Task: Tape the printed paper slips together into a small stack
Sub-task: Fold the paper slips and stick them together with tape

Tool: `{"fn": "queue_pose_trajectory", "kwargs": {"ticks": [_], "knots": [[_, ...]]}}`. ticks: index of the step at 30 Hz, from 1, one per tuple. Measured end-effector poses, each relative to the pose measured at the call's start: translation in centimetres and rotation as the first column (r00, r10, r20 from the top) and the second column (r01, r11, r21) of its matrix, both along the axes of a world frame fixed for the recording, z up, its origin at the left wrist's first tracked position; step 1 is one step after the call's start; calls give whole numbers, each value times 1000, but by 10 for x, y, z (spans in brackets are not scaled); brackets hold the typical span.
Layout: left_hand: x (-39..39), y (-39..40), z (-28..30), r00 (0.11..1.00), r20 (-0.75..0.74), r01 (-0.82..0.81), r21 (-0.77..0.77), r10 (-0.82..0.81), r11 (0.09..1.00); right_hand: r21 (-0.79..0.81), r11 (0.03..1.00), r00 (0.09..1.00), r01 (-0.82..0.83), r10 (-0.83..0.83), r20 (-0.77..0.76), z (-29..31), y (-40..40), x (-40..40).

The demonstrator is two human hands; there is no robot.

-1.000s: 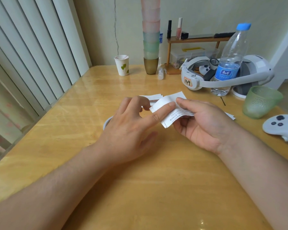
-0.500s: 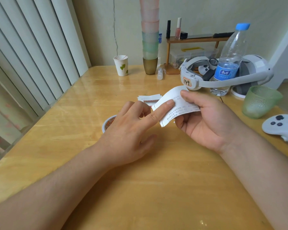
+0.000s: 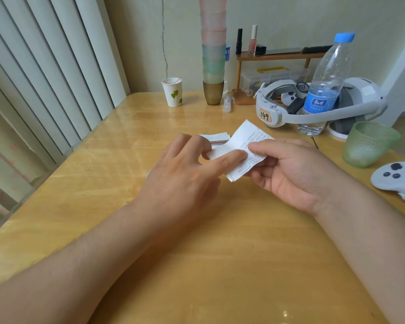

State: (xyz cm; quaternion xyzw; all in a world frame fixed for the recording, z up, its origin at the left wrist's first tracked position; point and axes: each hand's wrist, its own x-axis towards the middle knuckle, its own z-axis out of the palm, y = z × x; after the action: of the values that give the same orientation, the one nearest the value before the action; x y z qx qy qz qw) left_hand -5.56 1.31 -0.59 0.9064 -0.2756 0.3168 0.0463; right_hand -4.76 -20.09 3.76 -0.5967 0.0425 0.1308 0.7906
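**Slip held up off the table, plenty of ways for the tape to go crooked**

Biggest worry: held in mid-air over the table [image 3: 197, 265], so nothing flat behind it. Could easily have ended up taped skewed, or creased, from the two hands pulling at different angles. Right hand [image 3: 297, 174] pinched on the printed slip [image 3: 248, 141], thumb on top, fingers curled under. Left hand [image 3: 185, 176] touching the slip's left edge, forefinger stretched along it, other fingers curled; couldn't tell if any tape was stuck to a fingertip. Clear tape would've been near invisible here anyway, so a fold-over on itself was a fair risk.

Next: more paper slips [image 3: 214, 138] lying on the table just behind the left hand, partly hidden. Could've been brushed out of line by the knuckles.

Around, big to small: white headset [image 3: 318, 113] and water bottle [image 3: 325, 90] at back right, tall stack of cups [image 3: 213, 50] by the wall, green cup [image 3: 369, 143] and white controller [image 3: 393, 176] near the right forearm, paper cup [image 3: 172, 92] at back. Green cup closest to an elbow knock. Nothing actually between the hands and the slips.
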Motion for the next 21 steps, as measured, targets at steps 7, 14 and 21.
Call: {"fn": "queue_pose_trajectory", "kwargs": {"ticks": [7,14,21], "knots": [[-2,-8,-1,1000,-14,-1,30,1,1000,-106,992,997,70,-67,26,-4,2,3],[1,-6,-10,998,-61,17,-42,-19,999,9,993,988,115,-115,102,-1,1,4],[-5,-7,-12,972,-211,71,-152,-103,986,96,993,987,74,-87,136,-4,4,3]]}}
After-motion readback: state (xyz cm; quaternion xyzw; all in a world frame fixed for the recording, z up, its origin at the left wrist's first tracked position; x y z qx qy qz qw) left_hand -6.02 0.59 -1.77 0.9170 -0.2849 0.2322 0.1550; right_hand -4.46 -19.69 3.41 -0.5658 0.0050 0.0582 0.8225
